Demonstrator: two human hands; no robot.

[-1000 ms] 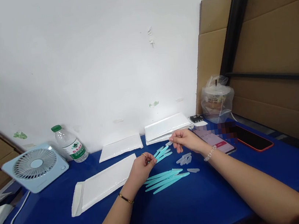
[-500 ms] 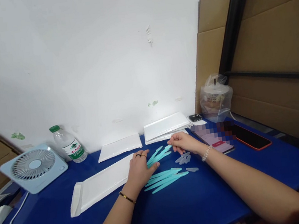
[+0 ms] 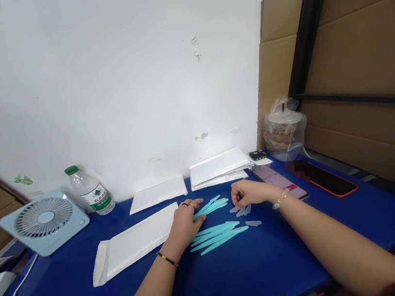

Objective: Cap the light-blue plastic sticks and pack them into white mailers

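Several turquoise eyebrow razors lie bunched between the thumb and fingers of my left hand, which closes around their handle ends. Just below, a second group of turquoise razors rests fanned on the table. My right hand is to the right of the bunch, fingers curled in a pinch over a small pile of clear blade caps. Whatever its fingertips hold, if anything, is hidden. One loose clear cap sits apart, nearer to me.
A white padded mailer lies left of my left hand. More mailers are against the wall. A bottle and a fan stand left. Two phones, a black box and a bagged cup are right.
My right hand has moved from the razor tips right and down to the clear caps, its fingers curling in. The razors by my left hand lie closer together than before.
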